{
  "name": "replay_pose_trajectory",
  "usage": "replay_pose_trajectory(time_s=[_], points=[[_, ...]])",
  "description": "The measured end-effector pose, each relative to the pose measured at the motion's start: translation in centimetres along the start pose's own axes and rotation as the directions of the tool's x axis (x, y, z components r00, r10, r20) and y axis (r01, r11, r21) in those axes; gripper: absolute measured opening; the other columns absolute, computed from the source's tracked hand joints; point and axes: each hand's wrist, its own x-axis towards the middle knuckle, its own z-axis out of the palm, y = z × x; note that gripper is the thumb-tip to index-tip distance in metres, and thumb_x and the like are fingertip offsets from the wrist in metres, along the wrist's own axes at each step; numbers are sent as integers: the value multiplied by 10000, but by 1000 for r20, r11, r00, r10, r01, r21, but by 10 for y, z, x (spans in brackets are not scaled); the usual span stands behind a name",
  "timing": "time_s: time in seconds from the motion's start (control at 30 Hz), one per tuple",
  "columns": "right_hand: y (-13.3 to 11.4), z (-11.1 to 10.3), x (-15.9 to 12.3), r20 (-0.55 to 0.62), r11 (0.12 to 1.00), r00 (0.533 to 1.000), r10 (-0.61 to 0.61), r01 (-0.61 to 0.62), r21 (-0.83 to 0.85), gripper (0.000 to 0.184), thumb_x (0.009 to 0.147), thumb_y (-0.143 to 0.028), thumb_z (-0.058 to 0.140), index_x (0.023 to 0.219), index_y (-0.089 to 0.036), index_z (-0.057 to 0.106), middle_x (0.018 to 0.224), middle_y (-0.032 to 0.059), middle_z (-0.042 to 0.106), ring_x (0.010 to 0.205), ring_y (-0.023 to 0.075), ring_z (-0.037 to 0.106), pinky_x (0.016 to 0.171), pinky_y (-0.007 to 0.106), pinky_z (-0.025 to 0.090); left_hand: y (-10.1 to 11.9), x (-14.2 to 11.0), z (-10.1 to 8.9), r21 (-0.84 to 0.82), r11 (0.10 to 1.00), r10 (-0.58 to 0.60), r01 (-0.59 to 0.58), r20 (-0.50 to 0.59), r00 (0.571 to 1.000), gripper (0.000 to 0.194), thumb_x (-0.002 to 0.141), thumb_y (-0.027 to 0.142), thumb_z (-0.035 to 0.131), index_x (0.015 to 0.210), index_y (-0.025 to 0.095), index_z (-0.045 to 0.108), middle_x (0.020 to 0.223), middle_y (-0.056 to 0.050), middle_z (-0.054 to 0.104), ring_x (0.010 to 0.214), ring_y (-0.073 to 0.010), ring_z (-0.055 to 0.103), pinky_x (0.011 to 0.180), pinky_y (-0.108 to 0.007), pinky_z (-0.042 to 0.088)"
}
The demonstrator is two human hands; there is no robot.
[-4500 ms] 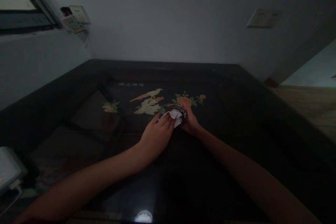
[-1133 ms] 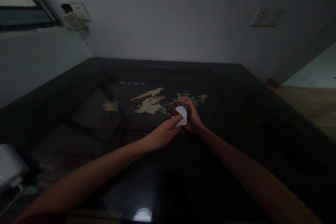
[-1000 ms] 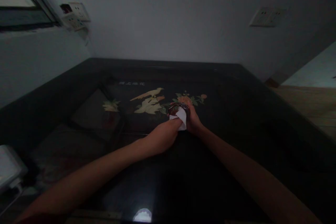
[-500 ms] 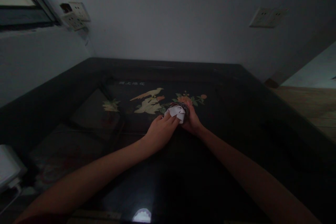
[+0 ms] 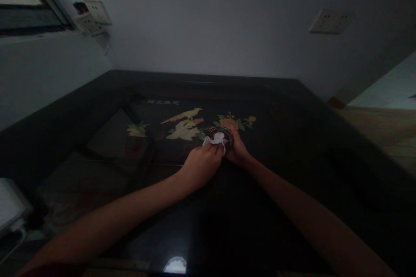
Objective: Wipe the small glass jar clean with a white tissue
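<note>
Both hands meet near the middle of a dark, glossy table (image 5: 253, 225), around a small round bowl (image 5: 229, 134) that is brown and shiny. The left hand (image 5: 201, 165) has its fingers bunched and curled on a crumpled white tissue (image 5: 218, 137), pressing it against the near side and opening of the bowl. The right hand (image 5: 238, 149) is wrapped around the bowl's right side, thumb toward the far edge — its other fingers are mostly hidden. Whether the bowl touches the table or is held just above it, I cannot tell. Just beyond the hands, the tabletop shows a pale bird (image 5: 185, 115) and, to its right, orange flowers (image 5: 229, 124) with green leaves. A white box (image 5: 11, 203) with a cord (image 5: 14, 246) sits at the left edge of view, well apart from the hands. Behind the table rises a plain wall (image 5: 211, 30), with a socket (image 5: 331, 21) toward the right.
</note>
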Motion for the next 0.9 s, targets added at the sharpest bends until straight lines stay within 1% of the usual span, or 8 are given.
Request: replay_pose_trajectory(time_s=[0.13, 0.23, 0.3, 0.43, 0.57, 0.7, 0.8, 0.9], points=[[-1, 1, -3, 9, 1000, 1000, -14, 14, -25, 445, 813, -602, 456, 911, -221, 664, 856, 50, 728, 1011, 233, 637, 867, 367, 506, -1, 0, -3, -115, 993, 23, -20, 17, 1000, 220, 908, 149, 400, 1067, 118, 549, 1056, -124, 642, 947, -216, 627, 770, -327, 549], [-2, 2, -4, 18, 998, 999, -27, 28, -48, 451, 803, -614, 466, 919, -225, 663, 856, 48, 729, 1010, 245, 640, 866, 382, 507, -2, 0, -4, -162, 987, 14, -8, 35, 999, 191, 906, 176, 405, 1014, 132, 556, 1036, -107, 626, 879, -204, 640, 732, -323, 556], [-2, 3, -4, 20, 998, 999, -34, 35, -50, 457, 805, -618, 458, 925, -227, 661, 856, 47, 730, 1012, 248, 640, 864, 387, 508, -3, 1, -3, -186, 982, 10, -5, 25, 1000, 193, 912, 194, 396, 1008, 136, 553, 1048, -102, 613, 875, -198, 639, 741, -322, 555], [-5, 5, -5, 22, 999, 999, -28, 29, -39, 452, 809, -607, 455, 924, -222, 662, 855, 52, 730, 1023, 246, 635, 878, 382, 501, -7, 2, 0, -288, 957, 18, -29, -42, 999, 178, 890, 216, 454, 1035, 146, 530, 1123, -95, 586, 991, -212, 603, 837, -339, 538], [-7, 6, -6, 17, 1000, 1000, -15, 15, -20, 440, 822, -586, 448, 942, -222, 664, 845, 52, 729, 1030, 241, 631, 886, 375, 498, -9, 2, 3, -374, 926, 9, -43, -93, 996, 232, 871, 204, 484, 1097, 154, 492, 1226, -110, 526, 1096, -210, 553, 904, -343, 518], [-6, 5, -5, 12, 1000, 1000, -17, 17, 2, 446, 852, -570, 417, 938, -218, 676, 825, 52, 733, 1012, 242, 636, 880, 383, 501, -8, 2, 6, -311, 950, 2, -34, -102, 995, 265, 887, 210, 461, 1145, 153, 475, 1272, -121, 500, 1173, -220, 511, 953, -351, 496], [-5, 3, -3, 5, 999, 1000, -18, 18, 32, 466, 850, -587, 423, 864, -206, 690, 808, 45, 735, 966, 227, 653, 876, 355, 502, -8, 2, 9, -183, 983, 7, -23, -88, 996, 323, 885, 210, 466, 1202, 144, 458, 1337, -134, 471, 1218, -245, 481, 965, -371, 488], [-4, -1, 1, 15, 998, 1000, -1, 0, 60, 460, 855, -582, 426, 829, -208, 694, 783, 26, 735, 928, 207, 663, 859, 329, 509, -10, 3, 12, -50, 999, -1, -3, -75, 997, 373, 888, 175, 451, 1260, 145, 441, 1391, -143, 441, 1219, -259, 490, 917, -373, 515]])
